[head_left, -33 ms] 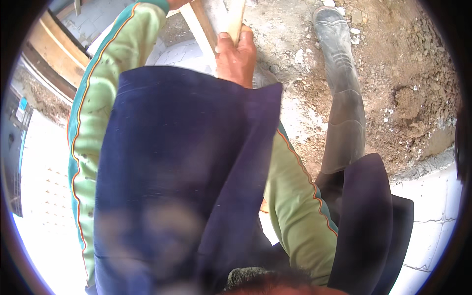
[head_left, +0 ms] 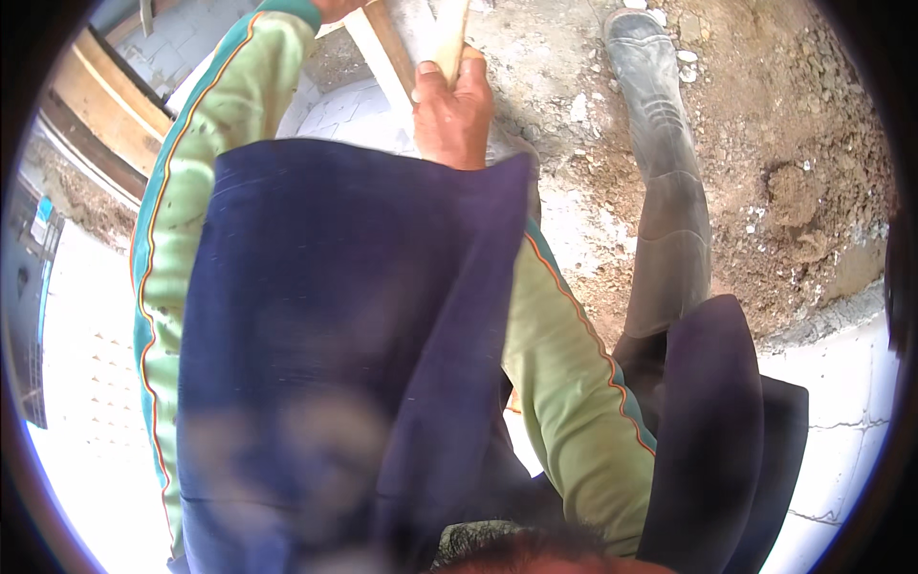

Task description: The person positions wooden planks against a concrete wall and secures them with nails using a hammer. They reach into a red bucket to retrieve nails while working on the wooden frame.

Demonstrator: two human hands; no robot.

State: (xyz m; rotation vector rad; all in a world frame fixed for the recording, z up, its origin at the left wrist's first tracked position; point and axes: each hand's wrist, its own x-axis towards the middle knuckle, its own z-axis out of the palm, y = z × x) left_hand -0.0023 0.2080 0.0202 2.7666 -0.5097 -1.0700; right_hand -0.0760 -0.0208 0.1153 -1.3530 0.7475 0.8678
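Near the top of the head view, my right hand (head_left: 452, 120) is closed round the lower end of a pale wooden strip (head_left: 449, 40), with the thumb and fingers on either side. Beside it on the left, a second length of wood (head_left: 382, 50) slants down from the top edge. Only the wrist end of my left hand (head_left: 337, 8) shows, because the picture's edge cuts off its fingers. Dark blue cloth (head_left: 335, 287) fills the middle and hides my right wrist and part of that forearm. Both arms are in light green sleeves (head_left: 206, 139).
A grey, dusty rubber boot (head_left: 660, 124) stands on rough, stony soil (head_left: 789, 206) to the right. Wooden boards (head_left: 120, 96) lie at the upper left. White tiled paving (head_left: 846, 411) borders the soil at lower right.
My right hand and the wooden strip sit slightly farther left. The blue cloth's top corner has also shifted left. The grip looks the same.
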